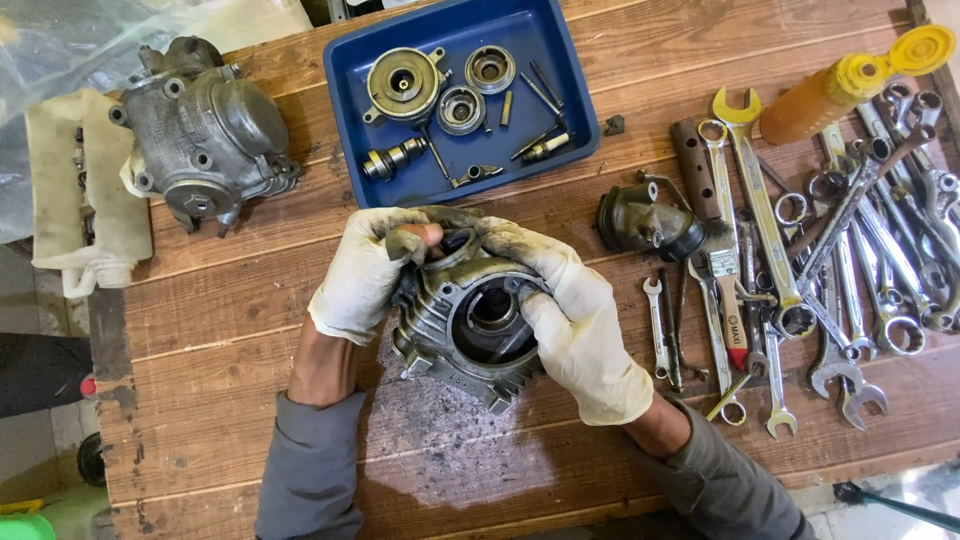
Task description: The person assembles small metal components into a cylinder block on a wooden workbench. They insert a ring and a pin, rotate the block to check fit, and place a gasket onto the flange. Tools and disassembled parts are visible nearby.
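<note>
Finned engine cylinder (468, 330) sits mid-surface toward the near edge, bore facing up, clamped between both gloves: left hand (365, 270) fingers pinching its far-left rim, right hand (570, 320) fingers curled over the right side into the bore, equally close.

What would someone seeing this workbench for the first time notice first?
Probably the two hands in dirty white gloves at the centre, left hand and right hand, both gripping a finned metal engine part over the wooden table. Next, the blue tray of small round parts behind them. Then the heap of wrenches spread across the right side, and a grey engine casing at the far left.
</note>
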